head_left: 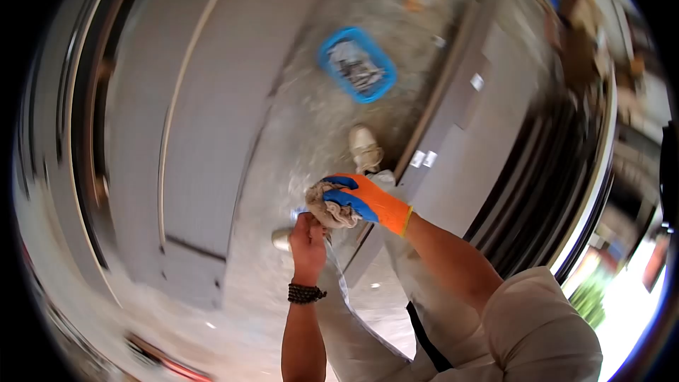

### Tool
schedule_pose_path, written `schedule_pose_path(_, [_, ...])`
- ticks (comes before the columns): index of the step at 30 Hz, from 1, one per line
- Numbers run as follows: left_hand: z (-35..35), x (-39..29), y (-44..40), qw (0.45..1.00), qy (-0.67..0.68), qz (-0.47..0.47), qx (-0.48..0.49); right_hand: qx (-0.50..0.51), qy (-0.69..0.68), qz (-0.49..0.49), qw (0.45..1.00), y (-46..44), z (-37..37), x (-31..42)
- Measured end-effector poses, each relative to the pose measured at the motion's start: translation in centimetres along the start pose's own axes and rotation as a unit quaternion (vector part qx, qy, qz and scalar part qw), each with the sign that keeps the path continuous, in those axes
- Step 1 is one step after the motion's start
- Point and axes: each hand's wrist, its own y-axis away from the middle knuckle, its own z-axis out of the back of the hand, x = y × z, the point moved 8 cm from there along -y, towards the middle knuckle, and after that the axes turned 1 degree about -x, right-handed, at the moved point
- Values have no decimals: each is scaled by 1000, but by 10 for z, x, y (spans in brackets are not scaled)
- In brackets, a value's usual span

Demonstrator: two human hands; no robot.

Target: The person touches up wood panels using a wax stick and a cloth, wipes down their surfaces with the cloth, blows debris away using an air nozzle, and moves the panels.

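While the right hand (364, 201), in an orange knit glove with blue-coated fingers and a yellow cuff edge, grasps a crumpled beige-brown cloth (332, 206), the bare left hand (308, 240) is held close by at the cloth's lower edge, its fingers bent; blur hides whether they grip anything. Both hands are in front of the person's light-coloured trousers (438, 297), with the cloth held above the grey concrete floor (283, 141). A bracelet of dark beads (305, 293) circles the left wrist. One beige lace-up shoe (364, 147) shows just above the gloved hand in the view, and a second pale shoe (282, 240) shows just beside the bare hand. Farther up, a bright blue plastic basket (385, 85) stands on the floor, holding a heap of small greyish pieces (353, 65). Large flat grey-brown panels (219, 92) fill the left side of the view, while a long grey panel with small white labels (460, 148) lies to the right of the basket, beside a row of dark-edged boards (544, 177).
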Motion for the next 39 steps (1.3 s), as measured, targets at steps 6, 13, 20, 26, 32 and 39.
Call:
schedule_pose_path(6, [-266, -116, -117, 891, -328, -138, 283, -275, -300, 106, 907, 112, 249, -10])
schedule_pose_path(13, [-582, -99, -197, 505, -591, -448, 441, -471, -551, 155, 672, 194, 303, -183])
schedule_pose_path(20, [-773, 38, -236, -67, -581, -658, 474, -525, -677, 51, 513, 149, 230, -330])
schedule_pose_path(26, [-772, 75, -247, -134, -584, -633, 490, -583, -716, 16, 383, 134, 106, -354])
schedule_pose_path(32, [-747, 47, -259, -91, -607, -559, 557, -616, -712, -9, 337, 131, 39, -295])
schedule_pose_path(39, [-698, -159, -43, 250, -555, -320, 726, -722, -594, 79, 345, 257, 121, -121])
